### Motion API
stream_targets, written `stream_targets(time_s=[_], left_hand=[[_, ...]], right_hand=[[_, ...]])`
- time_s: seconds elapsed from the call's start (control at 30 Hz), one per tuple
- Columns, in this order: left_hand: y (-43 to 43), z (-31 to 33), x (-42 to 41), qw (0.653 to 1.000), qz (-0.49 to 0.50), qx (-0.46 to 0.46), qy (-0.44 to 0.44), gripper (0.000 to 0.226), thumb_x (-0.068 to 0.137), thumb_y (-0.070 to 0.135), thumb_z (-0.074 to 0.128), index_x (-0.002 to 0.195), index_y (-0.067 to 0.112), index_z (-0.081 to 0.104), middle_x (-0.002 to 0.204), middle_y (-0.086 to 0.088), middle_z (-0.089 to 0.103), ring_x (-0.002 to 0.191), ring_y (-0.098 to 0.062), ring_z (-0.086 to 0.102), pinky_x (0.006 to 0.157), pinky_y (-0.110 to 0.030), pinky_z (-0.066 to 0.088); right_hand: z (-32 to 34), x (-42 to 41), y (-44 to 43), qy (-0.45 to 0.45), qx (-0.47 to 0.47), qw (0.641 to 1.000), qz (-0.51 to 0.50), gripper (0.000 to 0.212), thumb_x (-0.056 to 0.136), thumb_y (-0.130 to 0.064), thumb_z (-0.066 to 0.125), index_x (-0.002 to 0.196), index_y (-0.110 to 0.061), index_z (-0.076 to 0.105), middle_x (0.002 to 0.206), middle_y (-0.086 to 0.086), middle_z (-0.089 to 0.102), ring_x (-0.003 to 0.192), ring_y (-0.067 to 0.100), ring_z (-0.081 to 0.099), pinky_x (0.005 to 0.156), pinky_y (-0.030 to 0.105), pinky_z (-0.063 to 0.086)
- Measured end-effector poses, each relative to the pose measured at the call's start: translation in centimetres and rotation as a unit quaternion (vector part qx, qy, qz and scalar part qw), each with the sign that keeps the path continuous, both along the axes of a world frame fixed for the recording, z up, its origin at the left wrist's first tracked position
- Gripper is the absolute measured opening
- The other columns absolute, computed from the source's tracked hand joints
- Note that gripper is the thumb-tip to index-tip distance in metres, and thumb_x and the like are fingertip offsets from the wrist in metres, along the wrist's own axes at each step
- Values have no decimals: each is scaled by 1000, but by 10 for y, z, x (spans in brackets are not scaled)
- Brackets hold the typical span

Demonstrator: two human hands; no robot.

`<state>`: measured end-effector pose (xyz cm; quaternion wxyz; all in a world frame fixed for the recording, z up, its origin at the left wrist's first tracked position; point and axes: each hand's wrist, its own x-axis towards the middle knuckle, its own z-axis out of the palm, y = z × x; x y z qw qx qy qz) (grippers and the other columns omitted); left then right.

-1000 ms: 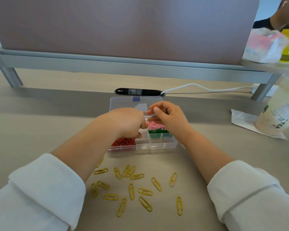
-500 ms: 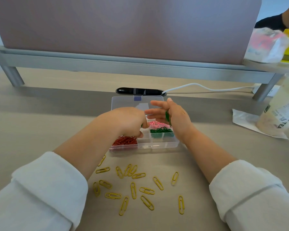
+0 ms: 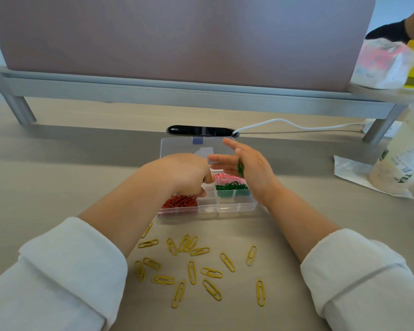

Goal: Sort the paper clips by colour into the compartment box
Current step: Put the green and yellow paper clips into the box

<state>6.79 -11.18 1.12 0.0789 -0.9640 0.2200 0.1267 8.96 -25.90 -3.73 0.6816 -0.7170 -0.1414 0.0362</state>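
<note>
We could not see what the curled fingers of our left hand (image 3: 177,173) held, nor the compartment box (image 3: 225,207) cells beneath it. The green clips (image 3: 240,168) against our right hand (image 3: 256,174) were blurred; the tea cup (image 3: 402,151) was cropped.

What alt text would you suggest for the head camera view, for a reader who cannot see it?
Two hands work over a clear compartment box of red clips, pink clips and green clips: left hand curled, right hand open with loose green clips on its palm. Yellow clips lie scattered on the table.

I see the clear compartment box (image 3: 225,207), lid open, holding red clips (image 3: 179,201), pink clips (image 3: 225,179) and green clips (image 3: 232,186) (yellow clips (image 3: 192,272) lie scattered nearer me).
</note>
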Motion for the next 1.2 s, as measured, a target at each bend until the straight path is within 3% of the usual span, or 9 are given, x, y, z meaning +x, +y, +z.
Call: stream_targets(time_s=[0.1,0.2,0.33,0.47,0.63,0.8,1.0,1.1,1.2], left_hand=[[0,0,0,1000,-1,0,-1,41,92,31,51,132,24,49,119,-2,59,94,-18,50,77,-28,39],[-1,0,-1,1000,2,-6,1,41,92,30,52,133,23,48,122,-1,58,103,-20,52,79,-27,39],[0,-1,0,1000,10,-13,4,41,92,30,53,132,21,50,121,-3,59,101,-20,53,86,-30,44],[0,-1,0,1000,14,-15,4,43,92,30,53,133,22,47,126,-3,57,111,-23,53,88,-31,42],[1,-1,-1,1000,14,-4,-2,40,92,31,52,131,24,50,121,-4,59,109,-24,53,89,-34,46],[2,-1,-1,1000,25,-3,4,45,92,27,54,136,26,44,131,1,54,116,-22,50,88,-28,41],[8,6,2,998,38,-45,30,44,90,33,55,133,26,47,135,2,49,121,-18,46,92,-25,35],[4,8,1,994,49,-96,-5,32,93,35,50,121,24,60,122,2,59,110,-16,54,83,-24,38],[-4,10,0,959,81,-265,-55,35,94,41,43,90,16,68,75,5,61,69,-11,54,64,-25,41]], right_hand=[[-1,0,0,-8,-12,1000,-8,51,96,-3,16,142,-15,33,100,5,69,91,12,67,84,20,51],[1,-1,-1,-7,-27,1000,8,51,94,1,17,137,-11,42,109,8,66,93,10,65,83,17,50],[1,-2,1,-6,-44,999,19,43,99,-11,23,124,-8,57,118,11,64,98,11,63,87,20,48],[-1,-2,1,-5,-45,999,-5,52,102,-25,20,108,-6,67,104,10,69,96,16,65,88,26,48],[1,0,2,-24,-17,997,-67,44,102,-21,26,87,-10,66,81,4,68,66,12,63,66,23,51],[5,7,-12,-81,-198,957,-194,21,90,-15,49,71,-19,58,56,-7,48,50,3,42,56,18,38],[9,-7,-32,-74,-374,924,-10,7,80,-21,69,76,-27,71,58,-9,43,49,5,37,49,8,31],[8,-12,-31,-113,-434,894,18,17,87,-20,61,94,-27,74,65,-13,47,60,1,45,57,8,34],[9,-14,-30,-128,-433,892,10,26,89,-12,51,95,-25,73,72,-14,45,63,1,43,62,18,33]])
